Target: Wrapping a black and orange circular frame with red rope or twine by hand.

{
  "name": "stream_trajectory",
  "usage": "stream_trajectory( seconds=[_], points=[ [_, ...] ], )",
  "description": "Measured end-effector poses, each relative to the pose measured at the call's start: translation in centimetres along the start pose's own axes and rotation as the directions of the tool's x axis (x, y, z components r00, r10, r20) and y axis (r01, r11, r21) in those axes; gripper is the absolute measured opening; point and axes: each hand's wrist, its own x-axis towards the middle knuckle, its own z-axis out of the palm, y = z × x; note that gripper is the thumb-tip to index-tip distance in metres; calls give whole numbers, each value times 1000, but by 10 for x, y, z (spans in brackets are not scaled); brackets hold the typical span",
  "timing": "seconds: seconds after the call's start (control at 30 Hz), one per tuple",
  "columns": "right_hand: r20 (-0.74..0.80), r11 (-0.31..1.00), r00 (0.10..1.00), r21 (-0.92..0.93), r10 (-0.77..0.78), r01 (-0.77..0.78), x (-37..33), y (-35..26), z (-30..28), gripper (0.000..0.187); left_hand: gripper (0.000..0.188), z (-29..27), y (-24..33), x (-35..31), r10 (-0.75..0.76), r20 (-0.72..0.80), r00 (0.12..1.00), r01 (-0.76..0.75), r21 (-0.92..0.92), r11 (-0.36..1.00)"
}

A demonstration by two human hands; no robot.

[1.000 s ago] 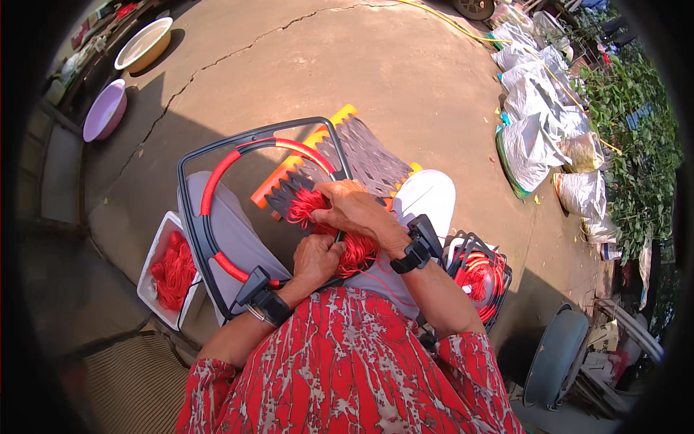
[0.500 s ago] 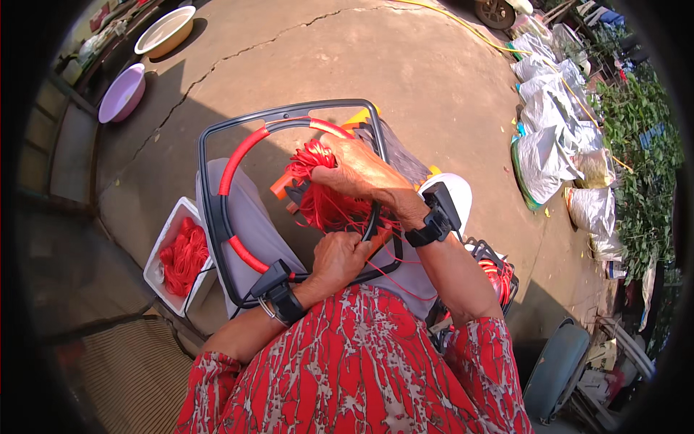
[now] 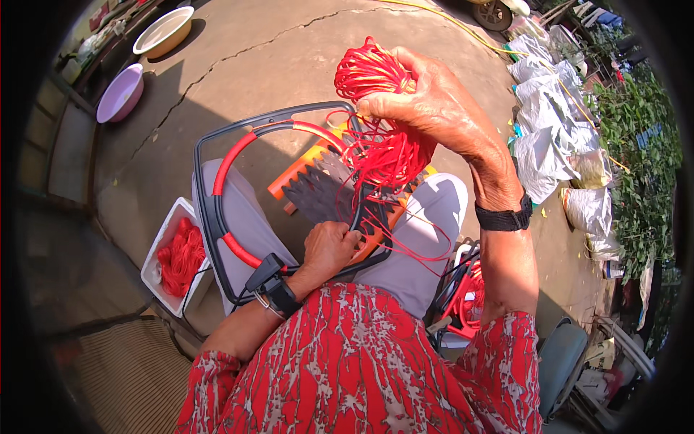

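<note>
My right hand [image 3: 441, 98] is raised, thumb and fingers closed round a bundle of red cord [image 3: 372, 69]. Loose loops and strands of it hang down over the right side of a black tubular frame [image 3: 271, 116]. That frame lies across my lap and carries a ring with red-wrapped sections [image 3: 231, 163]. My left hand [image 3: 329, 249] is closed near the frame's lower right, at the end of an orange bar [image 3: 379, 231]; its fingertips are partly hidden. Between my knees sits a dark toothed piece [image 3: 318, 195] with an orange edge [image 3: 296, 173].
A white box [image 3: 154, 271] with red netting-like strands [image 3: 182, 257] stands at my left. On my right is another black frame with red cord [image 3: 470, 296]. A purple basin [image 3: 121, 94] and a cream basin [image 3: 163, 32] lie far left; white sacks [image 3: 538, 123] line the right.
My right hand has lifted up and to the right with the cord bundle, drawing strands out and uncovering the toothed piece. The black frame has tilted slightly; my left hand stays nearly in place.
</note>
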Motion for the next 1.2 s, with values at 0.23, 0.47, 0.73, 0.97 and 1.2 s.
stream_trajectory(
  seconds=[0.23, 0.47, 0.73, 0.97, 1.2],
  points=[
    [-58, 946, 986, -278, 158, -168, -77, -15, -94, 37, 36, -20, 2, 19, -16, -85, 996, 28, 134, 991],
    [-445, 915, 839, -95, 313, -392, -186, -14, -145, 40, 36, -32, 13, 27, 54, -186, 981, -27, 144, 989],
    [-588, 757, 648, -91, 484, -647, -254, 36, -178, 31, 37, -37, -10, 31, 9, -218, 976, 31, 179, 983],
    [-565, 881, 706, 438, 426, -180, -242, 69, -63, 22, 38, -28, -19, 28, 64, -257, 964, -8, 214, 977],
    [-102, 800, 859, 432, 502, -416, -145, 94, 75, 19, 38, -29, -4, 16, 64, -215, 974, -64, 6, 998]
  ],
)
